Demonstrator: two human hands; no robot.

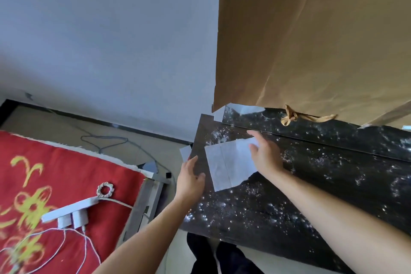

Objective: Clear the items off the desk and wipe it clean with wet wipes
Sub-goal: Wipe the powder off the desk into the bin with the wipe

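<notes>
A white wet wipe [226, 162] lies spread flat on the dark speckled desk [311, 184] near its left end. My right hand [265, 153] rests on the wipe's right part with straight fingers pointing toward the wall. My left hand [190, 177] sits at the desk's left edge, its fingers relaxed and touching the surface just left of the wipe. White dust specks cover much of the desk top.
A large sheet of brown cardboard [311, 40] leans over the desk's back, with a tan ribbon [295, 117] at its foot. At left, a bed with a red patterned blanket [55, 196] carries a white power strip [69, 212], chargers and cables. A wire hanger [106, 142] lies on the floor.
</notes>
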